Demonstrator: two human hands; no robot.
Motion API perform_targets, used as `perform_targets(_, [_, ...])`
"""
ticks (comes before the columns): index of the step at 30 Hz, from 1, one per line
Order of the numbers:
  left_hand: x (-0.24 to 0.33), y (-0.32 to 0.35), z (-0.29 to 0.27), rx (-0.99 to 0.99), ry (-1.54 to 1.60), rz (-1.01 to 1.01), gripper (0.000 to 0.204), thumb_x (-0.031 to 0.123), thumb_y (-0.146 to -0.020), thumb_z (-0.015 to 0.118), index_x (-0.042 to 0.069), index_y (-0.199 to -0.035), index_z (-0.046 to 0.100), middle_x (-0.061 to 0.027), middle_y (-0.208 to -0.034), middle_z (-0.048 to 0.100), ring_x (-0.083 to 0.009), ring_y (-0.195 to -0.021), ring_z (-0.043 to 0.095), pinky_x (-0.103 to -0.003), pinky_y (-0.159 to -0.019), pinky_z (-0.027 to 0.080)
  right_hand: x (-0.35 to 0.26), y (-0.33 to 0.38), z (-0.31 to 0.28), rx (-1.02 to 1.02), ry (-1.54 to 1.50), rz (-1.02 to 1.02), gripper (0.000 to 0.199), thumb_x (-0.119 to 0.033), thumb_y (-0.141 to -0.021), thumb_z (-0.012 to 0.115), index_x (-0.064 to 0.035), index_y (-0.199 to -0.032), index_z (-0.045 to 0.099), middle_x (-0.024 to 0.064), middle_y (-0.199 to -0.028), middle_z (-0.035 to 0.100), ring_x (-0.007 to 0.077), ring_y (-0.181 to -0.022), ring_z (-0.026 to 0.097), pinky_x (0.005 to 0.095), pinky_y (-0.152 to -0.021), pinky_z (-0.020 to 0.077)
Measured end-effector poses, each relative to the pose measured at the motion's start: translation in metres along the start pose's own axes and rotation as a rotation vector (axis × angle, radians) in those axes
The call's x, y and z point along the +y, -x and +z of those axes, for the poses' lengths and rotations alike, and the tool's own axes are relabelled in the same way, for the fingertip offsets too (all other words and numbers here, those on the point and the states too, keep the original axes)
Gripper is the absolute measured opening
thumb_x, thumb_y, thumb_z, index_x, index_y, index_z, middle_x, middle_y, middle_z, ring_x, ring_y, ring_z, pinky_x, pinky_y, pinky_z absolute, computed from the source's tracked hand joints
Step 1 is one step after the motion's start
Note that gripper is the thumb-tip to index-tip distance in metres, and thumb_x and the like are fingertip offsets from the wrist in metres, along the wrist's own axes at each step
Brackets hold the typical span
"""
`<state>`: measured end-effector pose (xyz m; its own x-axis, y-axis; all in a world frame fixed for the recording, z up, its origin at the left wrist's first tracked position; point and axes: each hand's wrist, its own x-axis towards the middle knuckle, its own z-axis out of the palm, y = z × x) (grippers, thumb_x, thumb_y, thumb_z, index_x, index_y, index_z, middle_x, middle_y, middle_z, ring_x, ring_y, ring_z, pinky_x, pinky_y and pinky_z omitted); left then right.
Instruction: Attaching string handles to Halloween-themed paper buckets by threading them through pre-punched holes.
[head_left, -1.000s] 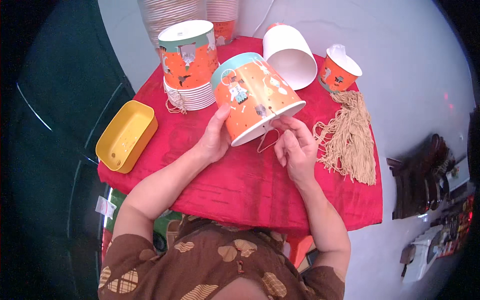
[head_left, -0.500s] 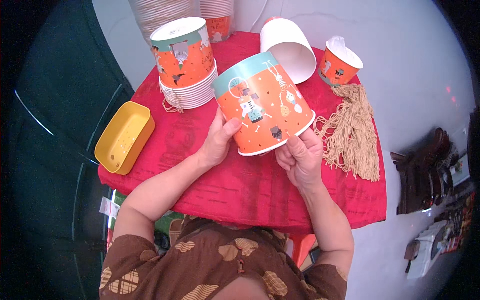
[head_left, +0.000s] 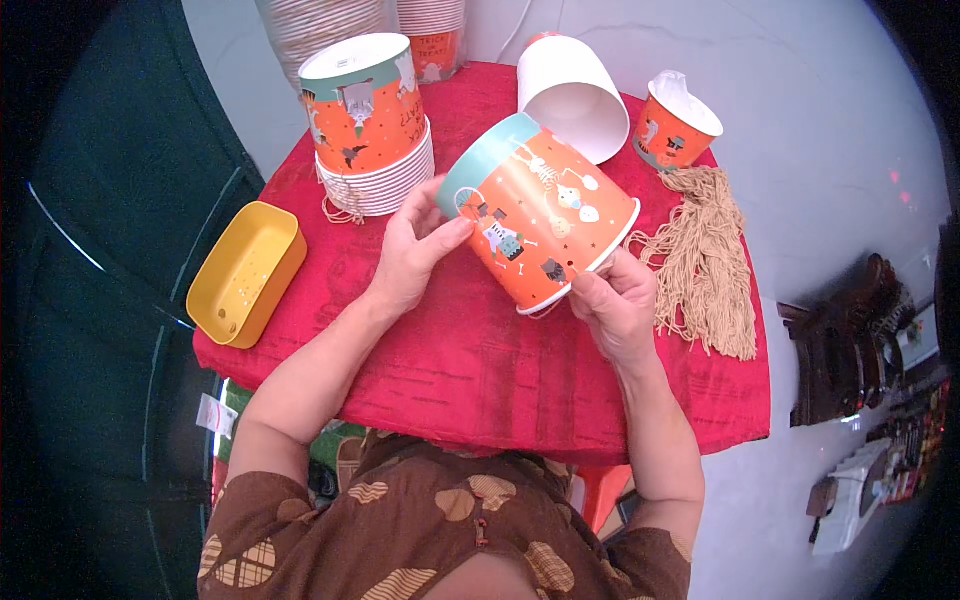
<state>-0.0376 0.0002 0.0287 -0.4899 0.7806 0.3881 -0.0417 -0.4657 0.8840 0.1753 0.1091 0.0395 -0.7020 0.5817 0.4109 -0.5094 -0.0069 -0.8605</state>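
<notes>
Above the middle of the table, an orange paper bucket (head_left: 545, 215) with a teal band and cartoon figures is tilted, its white rim toward the lower right. My left hand (head_left: 412, 250) is closed on its teal base end, thumb on the printed side. At the rim, my right hand (head_left: 618, 305) pinches the edge between thumb and fingers, close to a small dark hole in the wall. A bit of string shows below the rim; the bucket's inside is hidden. Right of my right hand lies a bundle of tan cords (head_left: 705, 270).
A stack of upturned buckets (head_left: 370, 130) with cord hanging from it stands at the back left. A yellow tray (head_left: 285, 262) holds small bits. Behind lie a white-sided bucket (head_left: 570, 75) on its side and a small orange tub (head_left: 665, 140) with plastic inside. Red cloth (head_left: 450, 380) covers the table.
The bucket has turned and shifted slightly right, its rim now facing more to the right. My left hand has moved up and left along its base end; my right hand still pinches the rim.
</notes>
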Motion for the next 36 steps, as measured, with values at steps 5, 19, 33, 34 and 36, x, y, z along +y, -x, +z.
perform_targets(5, [-0.004,0.0,0.0,0.031,-0.088,-0.058,0.04,0.006,-0.085,0.069,0.001,-0.119,0.046,-0.0078,-0.113,0.059,-0.0143,-0.104,0.058,-0.029,-0.093,0.047,0.001,-0.006,-0.003,0.037,0.202,-0.045,0.013,-0.015,-0.09,0.067,-0.0022,-0.088,0.062,-0.0023,-0.068,0.055,0.0027,-0.051,0.039,0.0205,-0.044,0.0282])
perform_targets(19, [-0.027,-0.006,-0.01,0.053,-0.165,-0.09,0.037,0.007,-0.084,0.072,0.0,-0.11,0.047,-0.0124,-0.108,0.061,-0.017,-0.102,0.061,-0.029,-0.089,0.051,0.027,-0.001,0.017,0.214,0.846,-0.269,0.021,-0.004,-0.083,0.07,-0.0028,-0.07,0.054,0.0018,-0.055,0.05,0.0057,-0.05,0.045,0.0245,-0.046,0.0371])
perform_targets(33, [-0.031,-0.01,-0.017,0.22,-0.603,-0.022,0.037,0.015,-0.078,0.077,-0.001,-0.101,0.053,-0.0102,-0.092,0.061,-0.0142,-0.08,0.059,-0.029,-0.069,0.05,0.043,-0.008,0.009,0.331,0.968,-0.33,0.015,-0.004,-0.087,0.068,-0.0001,-0.077,0.058,-0.0024,-0.062,0.052,0.0016,-0.055,0.044,0.0208,-0.049,0.0359])
perform_targets(34, [-0.026,-0.008,-0.016,0.227,-0.782,0.057,0.031,0.014,-0.078,0.076,-0.001,-0.095,0.055,-0.01,-0.087,0.061,-0.014,-0.077,0.058,-0.029,-0.066,0.048,0.044,-0.007,0.01,0.323,0.995,-0.33,0.015,-0.005,-0.085,0.069,-0.0006,-0.076,0.058,0.0045,-0.062,0.056,0.0101,-0.053,0.051,0.0261,-0.048,0.0403])
perform_targets(36, [-0.02,-0.003,-0.012,0.232,-0.959,0.138,0.024,0.012,-0.078,0.074,-0.001,-0.089,0.057,-0.0098,-0.082,0.06,-0.0137,-0.074,0.058,-0.029,-0.063,0.047,0.045,-0.007,0.013,0.315,1.022,-0.33,0.016,-0.007,-0.084,0.07,-0.0011,-0.076,0.057,0.0114,-0.063,0.059,0.0186,-0.051,0.059,0.0314,-0.047,0.0447])
